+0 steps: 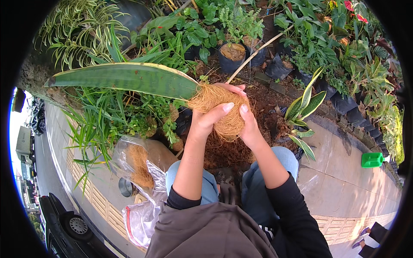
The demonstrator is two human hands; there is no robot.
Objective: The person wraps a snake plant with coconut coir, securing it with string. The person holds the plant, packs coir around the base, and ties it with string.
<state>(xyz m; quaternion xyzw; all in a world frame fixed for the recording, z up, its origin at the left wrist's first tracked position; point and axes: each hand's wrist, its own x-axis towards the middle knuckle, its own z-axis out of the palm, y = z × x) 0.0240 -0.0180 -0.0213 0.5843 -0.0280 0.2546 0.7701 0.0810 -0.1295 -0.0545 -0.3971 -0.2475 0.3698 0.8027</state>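
A ball of coconut fibre [226, 109] wraps the base of a long snake plant leaf [129, 77], which points to the left. My left hand [209, 114] grips the fibre from the left side, its thumb pressed on top. From the right, my right hand [248, 121] holds the same ball, its thumb near the other. Some fingers are hidden behind the fibre. Below the hands lies loose brown fibrous planting material [222, 151]. A clear plastic bag [121, 153] with more coconut fibre [140, 164] lies at the lower left.
A variegated snake plant [303, 109] stands at the right, near black plant bags [279, 67] and a brick edging [277, 87]. A thin stick [258, 51] slants behind the hands. A metal can [125, 187] and a green plastic container [371, 160] are on the pavement. A person's feet show at lower right.
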